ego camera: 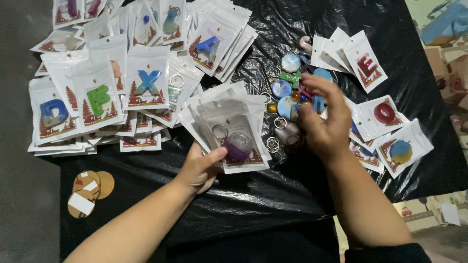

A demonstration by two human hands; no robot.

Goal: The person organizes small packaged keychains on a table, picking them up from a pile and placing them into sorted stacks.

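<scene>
My left hand (201, 168) grips a fanned stack of small clear-and-white pouches (229, 124); the top pouch shows a purple round keychain (237, 146) with a metal ring. My right hand (324, 122) hovers over a loose pile of resin keychains (287, 85) in blue, green and pink, its fingertips pinched at one of them. Whether it has lifted a keychain I cannot tell.
A black plastic sheet (273, 195) covers the surface. A big heap of packed letter keychains (97, 97) lies at the upper left, more packed pouches (385, 126) at the right. Round brown cork discs (87, 192) sit at the lower left.
</scene>
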